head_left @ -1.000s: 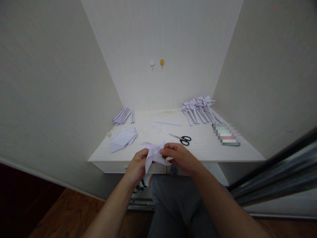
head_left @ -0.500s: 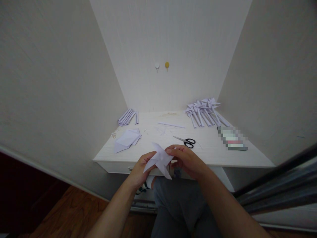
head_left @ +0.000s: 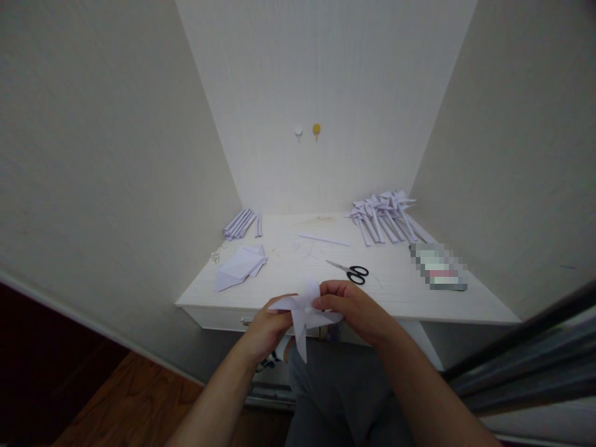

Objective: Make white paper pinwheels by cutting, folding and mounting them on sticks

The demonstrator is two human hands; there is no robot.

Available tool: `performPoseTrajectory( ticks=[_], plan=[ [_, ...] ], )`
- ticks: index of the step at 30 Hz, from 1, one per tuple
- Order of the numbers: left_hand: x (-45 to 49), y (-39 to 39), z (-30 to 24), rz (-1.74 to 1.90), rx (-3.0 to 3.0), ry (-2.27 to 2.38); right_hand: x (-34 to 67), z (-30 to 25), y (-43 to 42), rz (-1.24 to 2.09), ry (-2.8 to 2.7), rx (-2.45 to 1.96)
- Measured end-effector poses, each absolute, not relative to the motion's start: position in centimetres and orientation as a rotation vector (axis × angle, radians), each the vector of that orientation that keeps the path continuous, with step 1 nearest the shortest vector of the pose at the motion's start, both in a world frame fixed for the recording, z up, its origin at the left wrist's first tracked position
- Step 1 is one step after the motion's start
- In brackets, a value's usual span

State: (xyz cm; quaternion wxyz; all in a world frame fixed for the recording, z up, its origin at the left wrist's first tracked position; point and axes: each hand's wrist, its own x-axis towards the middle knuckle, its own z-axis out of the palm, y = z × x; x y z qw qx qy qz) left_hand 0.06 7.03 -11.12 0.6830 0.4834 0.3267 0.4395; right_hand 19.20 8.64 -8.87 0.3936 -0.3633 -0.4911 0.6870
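A white paper pinwheel [head_left: 303, 311] is held between my two hands at the front edge of the white desk [head_left: 298, 279]. My left hand [head_left: 267, 326] grips it from the left, its fingertips partly hidden behind the paper. With thumb and bent fingers, my right hand [head_left: 351, 307] pinches a blade near the centre from the right. Just beyond my right hand lie black-handled scissors [head_left: 351, 272], their blades pointing left. A thin white paper stick [head_left: 323, 239] rests farther back.
Rolled paper sticks [head_left: 241, 223] lie at the back left, with folded paper sheets [head_left: 239, 267] in front of them. Several finished pinwheels [head_left: 384, 214] are heaped at the back right. A blurred-out flat object [head_left: 437, 267] lies near the right wall. Walls enclose three sides.
The pinwheel has turned in my hands and sits slightly lower. My right thumb and fingers have shifted in toward its centre. The view has tilted slightly.
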Motion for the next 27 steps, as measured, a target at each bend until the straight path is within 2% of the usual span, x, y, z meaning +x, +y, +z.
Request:
performPoseTrajectory(
  ticks=[9,15,23,27],
  plan=[
    [0.2,6.9,-11.4,0.981,0.970,0.744,19.3,-8.6,8.4,1.719,-1.298,-0.914],
    [0.2,6.9,-11.5,1.112,0.987,0.683,19.9,-8.6,8.7,1.711,-1.346,-0.909],
    [0.5,6.2,-10.4,0.969,1.036,0.750,19.8,-8.8,8.6,1.821,-1.288,-0.883],
    [0.2,6.3,-11.3,1.020,0.935,0.751,19.5,-8.6,8.4,1.802,-1.294,-0.877]
  ],
)
